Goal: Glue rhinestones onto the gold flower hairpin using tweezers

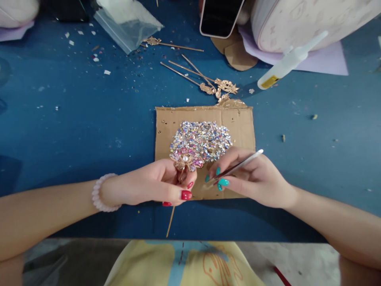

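Note:
My left hand [154,184], red-nailed with a pale bead bracelet on the wrist, is closed on a gold hairpin [183,162] whose flower head carries a pearl; the pin's stem pokes out below the fingers. My right hand [253,178], teal-nailed, pinches a thin white-tipped stick [238,167], its lower tip pointing toward the flower head. Both hands hover over a cardboard sheet [238,123] bearing a heap of small shiny rhinestones [202,139].
Beyond the cardboard lie several spare gold hairpins [208,81], a white glue bottle [285,63], a phone [218,18], a clear plastic bag [127,24], cardboard scraps and a pale pouch [297,20]. Tiny bits litter the blue table [74,119].

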{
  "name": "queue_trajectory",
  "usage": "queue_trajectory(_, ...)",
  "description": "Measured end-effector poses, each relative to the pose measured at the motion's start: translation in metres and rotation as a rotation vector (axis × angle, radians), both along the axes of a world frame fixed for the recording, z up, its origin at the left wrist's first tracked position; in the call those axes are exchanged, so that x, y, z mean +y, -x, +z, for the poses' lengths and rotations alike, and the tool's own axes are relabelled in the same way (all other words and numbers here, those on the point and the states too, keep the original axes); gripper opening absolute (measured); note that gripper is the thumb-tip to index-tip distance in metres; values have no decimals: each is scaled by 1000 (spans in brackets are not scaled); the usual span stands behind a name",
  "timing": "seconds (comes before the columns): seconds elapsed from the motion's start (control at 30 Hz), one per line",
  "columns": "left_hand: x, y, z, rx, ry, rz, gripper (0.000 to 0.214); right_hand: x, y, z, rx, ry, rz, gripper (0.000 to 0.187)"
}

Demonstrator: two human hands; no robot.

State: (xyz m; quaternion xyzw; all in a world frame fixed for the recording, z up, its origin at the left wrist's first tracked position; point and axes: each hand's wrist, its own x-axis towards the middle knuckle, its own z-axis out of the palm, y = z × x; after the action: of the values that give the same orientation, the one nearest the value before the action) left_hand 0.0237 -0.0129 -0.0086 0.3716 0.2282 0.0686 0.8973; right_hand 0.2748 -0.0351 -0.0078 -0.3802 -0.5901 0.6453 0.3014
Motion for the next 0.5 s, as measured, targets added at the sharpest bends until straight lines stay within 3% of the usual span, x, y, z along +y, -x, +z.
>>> queue_trajectory(0.5, -2, 1, -2, -2, 45, 7, 21, -1, 0, 2, 0, -2, -2, 24)
